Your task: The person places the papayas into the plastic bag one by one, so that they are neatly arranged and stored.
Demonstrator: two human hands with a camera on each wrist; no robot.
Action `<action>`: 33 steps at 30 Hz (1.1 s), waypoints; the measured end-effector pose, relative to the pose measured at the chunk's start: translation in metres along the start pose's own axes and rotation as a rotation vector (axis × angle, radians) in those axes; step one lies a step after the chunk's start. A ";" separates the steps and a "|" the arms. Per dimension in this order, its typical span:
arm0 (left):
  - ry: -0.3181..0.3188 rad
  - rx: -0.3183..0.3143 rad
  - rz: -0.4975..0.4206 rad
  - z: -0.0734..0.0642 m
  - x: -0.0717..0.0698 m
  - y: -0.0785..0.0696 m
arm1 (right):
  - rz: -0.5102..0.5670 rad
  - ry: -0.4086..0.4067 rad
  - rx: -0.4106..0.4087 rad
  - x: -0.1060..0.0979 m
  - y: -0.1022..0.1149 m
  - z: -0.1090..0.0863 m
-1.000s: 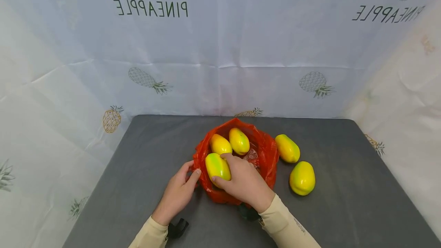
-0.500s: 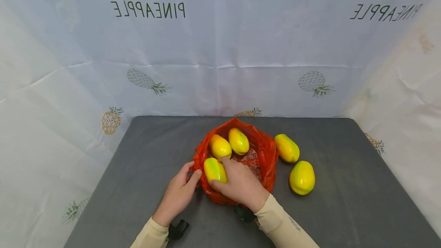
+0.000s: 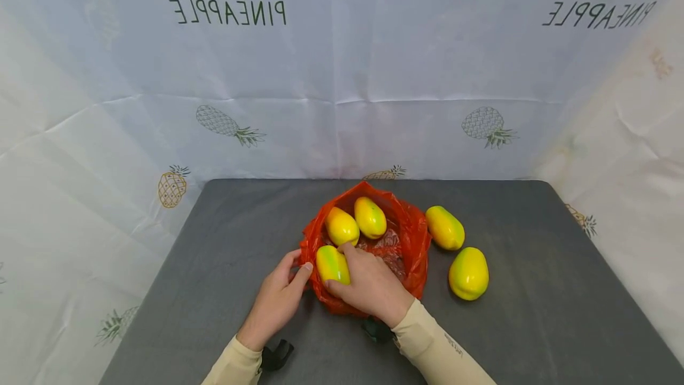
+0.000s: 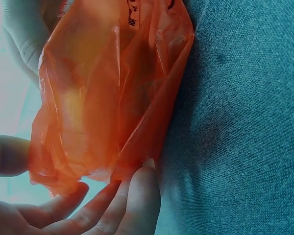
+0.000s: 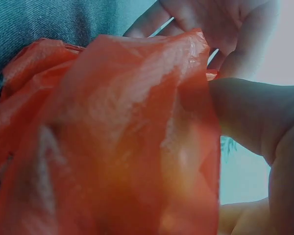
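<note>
A red plastic bag (image 3: 418, 242) stands wide-mouthed at the middle of the table. My right hand (image 3: 371, 284) reaches inside it and grips a yellow-green mango (image 3: 331, 264) between thumb and fingers, at the bag's near left side. Two more mangoes lie farther back in the bag, one at the left (image 3: 342, 227) and another mango (image 3: 370, 218) beside it. My left hand (image 3: 278, 299) holds the bag's left rim. In the left wrist view, the left thumb (image 4: 9, 155) and fingers touch the thin red film. The right wrist view has the bag hiding the right fingertips.
Just right of the bag, a mango (image 3: 445, 228) lies on the grey table (image 3: 534, 325), with another mango (image 3: 468, 274) nearer me. A white curtain (image 3: 406, 64) printed with pineapples surrounds the table's back and sides. Black wrist gear (image 3: 276, 355) hangs below my left wrist.
My right hand has lowered the mango into the bag, slightly left and toward me, then stayed nearly still over the last half second. The left hand keeps its place at the rim.
</note>
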State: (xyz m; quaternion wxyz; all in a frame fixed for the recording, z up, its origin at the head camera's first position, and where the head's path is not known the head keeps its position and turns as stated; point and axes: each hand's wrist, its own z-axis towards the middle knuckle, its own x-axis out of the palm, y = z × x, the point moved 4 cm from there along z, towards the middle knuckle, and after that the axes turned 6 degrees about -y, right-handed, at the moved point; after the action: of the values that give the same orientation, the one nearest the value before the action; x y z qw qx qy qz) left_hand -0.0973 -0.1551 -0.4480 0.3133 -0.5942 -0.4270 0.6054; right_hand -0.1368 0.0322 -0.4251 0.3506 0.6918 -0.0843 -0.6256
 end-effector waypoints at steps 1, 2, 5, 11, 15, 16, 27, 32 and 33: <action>0.001 0.000 0.000 0.000 0.000 0.000 | -0.003 0.001 0.001 0.000 0.000 0.000; 0.003 -0.001 0.000 0.000 0.000 0.000 | -0.007 0.002 0.001 0.001 -0.001 0.000; 0.003 -0.002 0.002 0.000 0.000 0.000 | -0.011 0.010 0.004 0.002 -0.002 0.001; 0.000 -0.009 0.011 -0.001 0.000 0.000 | -0.011 0.017 0.014 0.003 -0.002 0.001; 0.001 -0.016 0.016 0.000 0.001 0.000 | -0.018 0.021 0.022 0.003 -0.002 0.000; 0.002 -0.016 0.016 0.000 0.001 0.000 | -0.020 0.021 0.021 0.003 -0.002 0.000; 0.030 -0.019 0.054 0.001 0.003 0.002 | -0.050 -0.084 0.020 -0.030 -0.007 -0.006; 0.033 -0.029 0.058 0.000 0.004 0.005 | -0.044 -0.142 0.059 -0.056 -0.016 -0.017; 0.034 -0.029 0.054 0.000 0.004 0.005 | -0.043 -0.151 0.067 -0.061 -0.020 -0.020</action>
State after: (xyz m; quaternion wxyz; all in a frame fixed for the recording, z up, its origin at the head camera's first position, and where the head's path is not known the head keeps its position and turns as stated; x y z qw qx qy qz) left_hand -0.0969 -0.1534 -0.4543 0.2952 -0.6201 -0.4144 0.5972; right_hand -0.1373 0.0885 -0.3877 0.3063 0.6557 -0.1164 -0.6802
